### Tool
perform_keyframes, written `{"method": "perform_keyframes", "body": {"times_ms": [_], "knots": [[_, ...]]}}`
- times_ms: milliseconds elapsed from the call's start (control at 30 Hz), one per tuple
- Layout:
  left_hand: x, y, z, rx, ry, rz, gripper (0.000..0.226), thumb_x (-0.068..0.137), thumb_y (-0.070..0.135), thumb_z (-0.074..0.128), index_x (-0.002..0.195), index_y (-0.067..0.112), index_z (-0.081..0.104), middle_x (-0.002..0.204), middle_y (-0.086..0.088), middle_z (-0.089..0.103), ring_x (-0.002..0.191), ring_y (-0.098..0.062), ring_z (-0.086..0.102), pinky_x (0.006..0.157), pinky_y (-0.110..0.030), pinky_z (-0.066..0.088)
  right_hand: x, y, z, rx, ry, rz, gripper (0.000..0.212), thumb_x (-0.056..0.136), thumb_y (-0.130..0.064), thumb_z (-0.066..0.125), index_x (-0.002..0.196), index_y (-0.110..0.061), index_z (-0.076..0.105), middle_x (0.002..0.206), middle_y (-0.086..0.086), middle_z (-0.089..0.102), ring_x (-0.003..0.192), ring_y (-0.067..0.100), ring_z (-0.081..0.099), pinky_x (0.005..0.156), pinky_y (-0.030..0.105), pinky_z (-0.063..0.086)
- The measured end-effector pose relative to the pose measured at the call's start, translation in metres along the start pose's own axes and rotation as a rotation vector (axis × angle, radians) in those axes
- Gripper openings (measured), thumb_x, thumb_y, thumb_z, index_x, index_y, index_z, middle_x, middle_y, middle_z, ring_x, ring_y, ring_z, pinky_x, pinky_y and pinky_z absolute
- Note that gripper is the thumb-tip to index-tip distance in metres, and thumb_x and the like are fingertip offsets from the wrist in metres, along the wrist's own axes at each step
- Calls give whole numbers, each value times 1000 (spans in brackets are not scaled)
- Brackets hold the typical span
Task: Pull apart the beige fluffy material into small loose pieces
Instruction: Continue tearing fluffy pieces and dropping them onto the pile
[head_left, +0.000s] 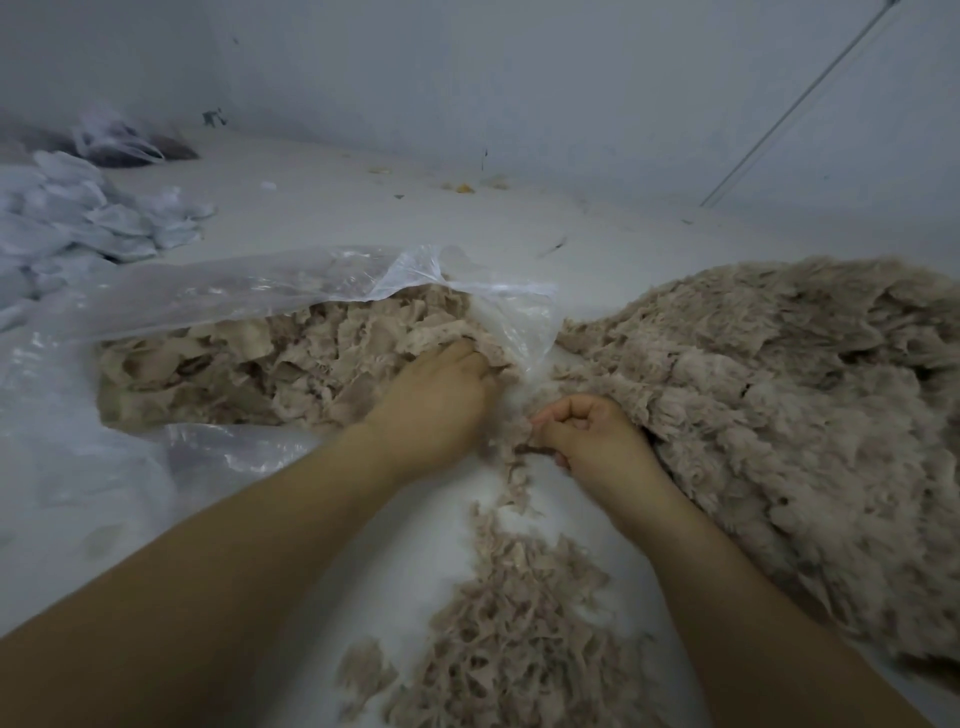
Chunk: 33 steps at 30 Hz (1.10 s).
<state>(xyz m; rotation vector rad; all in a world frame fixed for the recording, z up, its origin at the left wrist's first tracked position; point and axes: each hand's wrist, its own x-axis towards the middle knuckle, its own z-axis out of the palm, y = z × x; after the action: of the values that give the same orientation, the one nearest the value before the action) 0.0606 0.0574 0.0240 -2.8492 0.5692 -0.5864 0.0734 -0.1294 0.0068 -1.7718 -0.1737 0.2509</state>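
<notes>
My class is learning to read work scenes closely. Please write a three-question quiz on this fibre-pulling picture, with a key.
1. True or false: the right hand pinches a strand of beige material.
2. Where do the left hand's fingers reach? A) clear plastic bag B) white cloth pile C) wall
3. Fill in: the big fluffy heap lies on the person's ____ side.

Key: 1 true; 2 A; 3 right.
</notes>
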Motion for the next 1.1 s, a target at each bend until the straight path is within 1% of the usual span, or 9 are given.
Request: {"method": "perform_keyframes", "body": {"times_ms": [67, 167, 400, 533, 600, 733, 833, 967, 1100], "knots": [[-8, 19, 0, 20, 205, 11, 23, 70, 10, 54, 90, 7, 65, 84, -10, 60, 86, -32, 57, 71, -40, 45, -1, -1, 0, 33, -4, 2, 9, 90, -6, 63, 83, -10, 65, 65, -3, 58, 44, -4, 49, 46, 11, 41], [-15, 48, 3, -53, 276, -120, 22, 71, 14, 63, 92, 8, 61, 84, -9, 56, 79, -30, 52, 67, -39, 41, -2, -3, 1, 89, -35, -3, 7, 89, 0, 62, 85, -4, 66, 61, -1, 61, 44, -3, 50, 45, 12, 41], [-45, 107, 3, -580, 97, -333, 63, 71, 17, 45, 133, 8, 36, 106, -3, 37, 92, -18, 32, 76, -33, 35, 0, -1, 2, 70, -1, -10, 18, 90, 4, 55, 79, -7, 63, 54, -5, 60, 42, -3, 50, 45, 12, 41], [-30, 94, 0, -911, 140, -534, 65, 82, 14, 53, 141, 11, 27, 118, -1, 29, 112, -20, 34, 94, -34, 40, 2, 1, 2, 32, 2, -6, 13, 88, -2, 60, 79, -9, 66, 70, 5, 63, 45, -3, 49, 48, 15, 42], [-18, 79, 2, -909, 114, -563, 59, 80, 10, 61, 135, 11, 39, 116, 2, 26, 111, -22, 42, 90, -35, 46, 2, 3, 2, 52, -2, -17, 9, 87, -1, 59, 83, -4, 67, 73, 11, 62, 45, 0, 48, 47, 16, 40], [-8, 70, 8, -940, 223, -456, 6, 81, 3, 63, 85, 7, 65, 87, 0, 50, 78, -13, 51, 67, -31, 42, 5, 8, 2, 102, -5, -43, 11, 88, -4, 60, 80, -11, 63, 66, 7, 56, 45, 4, 44, 45, 18, 35], [-9, 65, 14, -1089, 370, -524, 26, 85, -1, 64, 62, 2, 51, 62, -3, 45, 63, -14, 45, 59, -36, 38, 7, 9, 1, 156, -38, -72, 7, 93, -19, 62, 87, -13, 62, 57, -5, 55, 44, 4, 45, 43, 16, 36], [-17, 68, 8, -1272, 396, -539, 26, 94, 5, 57, 69, 5, 53, 59, -8, 52, 53, -21, 51, 51, -41, 44, 7, 6, 3, 2, -47, -82, 44, 98, -47, 49, 69, -19, 65, 46, -2, 51, 41, 6, 44, 41, 18, 36], [-24, 68, 2, -1445, 468, -596, 21, 97, 4, 54, 77, 8, 58, 56, -2, 55, 50, -17, 51, 49, -31, 43, 7, 4, 3, -77, 20, -62, 51, 99, -46, 48, 63, -11, 52, 41, -5, 47, 35, 5, 39, 39, 19, 32]]}}
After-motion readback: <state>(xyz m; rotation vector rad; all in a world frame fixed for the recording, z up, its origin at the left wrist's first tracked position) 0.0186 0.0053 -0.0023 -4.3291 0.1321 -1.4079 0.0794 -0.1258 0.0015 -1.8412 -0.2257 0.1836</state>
